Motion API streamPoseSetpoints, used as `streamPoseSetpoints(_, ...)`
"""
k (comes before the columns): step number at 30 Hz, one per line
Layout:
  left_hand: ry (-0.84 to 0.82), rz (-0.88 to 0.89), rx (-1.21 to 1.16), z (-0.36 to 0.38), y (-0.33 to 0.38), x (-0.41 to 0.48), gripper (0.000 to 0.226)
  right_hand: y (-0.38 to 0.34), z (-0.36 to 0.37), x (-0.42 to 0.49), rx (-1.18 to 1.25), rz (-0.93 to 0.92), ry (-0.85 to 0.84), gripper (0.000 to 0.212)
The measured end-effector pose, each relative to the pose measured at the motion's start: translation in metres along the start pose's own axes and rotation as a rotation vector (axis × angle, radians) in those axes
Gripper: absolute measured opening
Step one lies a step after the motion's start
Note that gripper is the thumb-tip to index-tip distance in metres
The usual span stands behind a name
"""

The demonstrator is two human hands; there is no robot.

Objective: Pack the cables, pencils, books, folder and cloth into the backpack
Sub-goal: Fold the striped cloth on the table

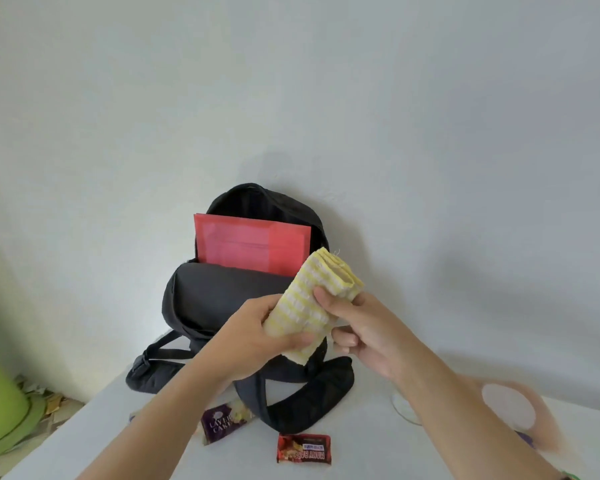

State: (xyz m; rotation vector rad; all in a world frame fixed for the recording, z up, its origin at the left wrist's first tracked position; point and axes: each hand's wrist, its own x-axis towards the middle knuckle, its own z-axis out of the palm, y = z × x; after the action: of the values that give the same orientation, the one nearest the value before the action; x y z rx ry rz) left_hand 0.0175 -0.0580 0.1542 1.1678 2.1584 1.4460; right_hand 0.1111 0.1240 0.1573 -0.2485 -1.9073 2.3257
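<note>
both forearms reach forward, converging — left grip point(257, 336) and right grip point(362, 332) each curl round the cloth point(314, 296).

Purple snack packet point(224, 422), red snack packet point(304, 448), table point(361, 455)

The white table point(361, 459) in front of me carries the black backpack point(205, 296), standing upright at the far edge against the wall point(430, 133). Its shoulder straps point(312, 396) lie flat on the surface toward me. Nearer me lie a purple snack packet point(222, 424) and, apart to its right, a red snack packet point(303, 448). A blurred round white object point(508, 407) sits at my right.
</note>
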Motion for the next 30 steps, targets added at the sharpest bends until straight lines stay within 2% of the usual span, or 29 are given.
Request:
streamPoseSetpoints(4, 0.016, 0.122, 0.211, -0.056, -0.018, 0.041, 0.035, -0.018, 0.027, 0.042, -0.047, -0.159, 0.193, 0.036)
streamPoseSetpoints(6, 0.058, 0.141, 0.371, -0.084, -0.032, 0.066, 0.030, -0.025, 0.034, 0.064, -0.062, -0.237, 0.302, 0.037)
streamPoseSetpoints(8, 0.086, 0.128, 0.535, -0.103, -0.046, 0.089, 0.036, -0.030, 0.036, 0.084, -0.097, -0.280, 0.383, 0.033)
streamPoseSetpoints(10, -0.009, 0.143, 0.658, -0.110, -0.058, 0.107, 0.044, -0.031, 0.039, 0.104, -0.161, -0.302, 0.426, 0.025)
streamPoseSetpoints(12, -0.144, 0.170, 0.765, -0.107, -0.069, 0.115, 0.045, -0.027, 0.041, 0.121, -0.274, -0.306, 0.448, 0.014)
streamPoseSetpoints(14, -0.212, 0.199, 0.766, -0.105, -0.081, 0.115, 0.048, -0.020, 0.040, 0.135, -0.449, -0.288, 0.460, 0.008)
streamPoseSetpoints(16, -0.234, 0.243, 0.701, -0.108, -0.094, 0.112, 0.055, -0.012, 0.035, 0.145, -0.603, -0.266, 0.467, 0.010)
streamPoseSetpoints(18, -0.243, 0.295, 0.762, -0.111, -0.106, 0.110, 0.060, -0.009, 0.030, 0.150, -0.634, -0.240, 0.482, 0.008)
streamPoseSetpoints(23, -0.252, 0.443, 0.906, -0.105, -0.119, 0.103, 0.055, -0.014, 0.022, 0.153, -0.824, -0.190, 0.522, 0.024)
streamPoseSetpoints(26, -0.342, 0.471, 0.932, -0.112, -0.114, 0.112, 0.056, -0.014, 0.020, 0.152, -0.941, -0.205, 0.560, 0.020)
streamPoseSetpoints(30, -0.461, 0.453, 0.954, -0.116, -0.099, 0.131, 0.069, -0.004, 0.019, 0.152, -1.060, -0.128, 0.460, 0.021)
